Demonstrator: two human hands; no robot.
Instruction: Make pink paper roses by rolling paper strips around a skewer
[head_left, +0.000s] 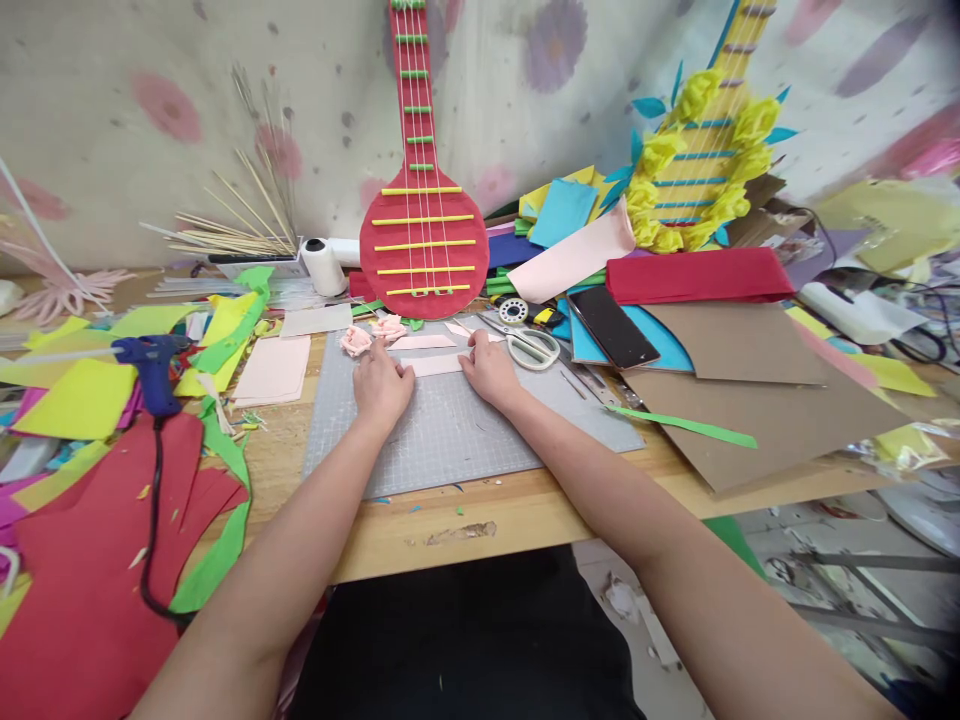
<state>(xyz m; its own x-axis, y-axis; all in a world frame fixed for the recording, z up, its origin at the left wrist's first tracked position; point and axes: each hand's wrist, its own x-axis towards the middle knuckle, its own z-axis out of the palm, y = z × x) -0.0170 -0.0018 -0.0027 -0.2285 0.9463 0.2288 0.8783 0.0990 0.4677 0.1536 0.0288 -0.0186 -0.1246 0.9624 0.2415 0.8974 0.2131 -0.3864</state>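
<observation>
A pale pink strip [436,365] stretches between my hands, low over the grey cutting mat [465,430]. My left hand [381,383] is closed on its left end, thumb toward the middle. My right hand [491,370] pinches the other end. Just beyond my left fingers sit two crinkled pink flowers [356,341]. Another pink strip [421,342] lies a little farther back, and a further pink piece is partly hidden behind my right hand. Scissors with pale handles [553,352] rest right of my right hand.
Behind the mat a red paper lute [424,245] leans on the wall; a yellow one [701,165] stands to its right. At left are a blue glue gun [154,365] and red sheets [97,560]. Right, a phone [613,326] and brown cardboard [750,400] cover the table.
</observation>
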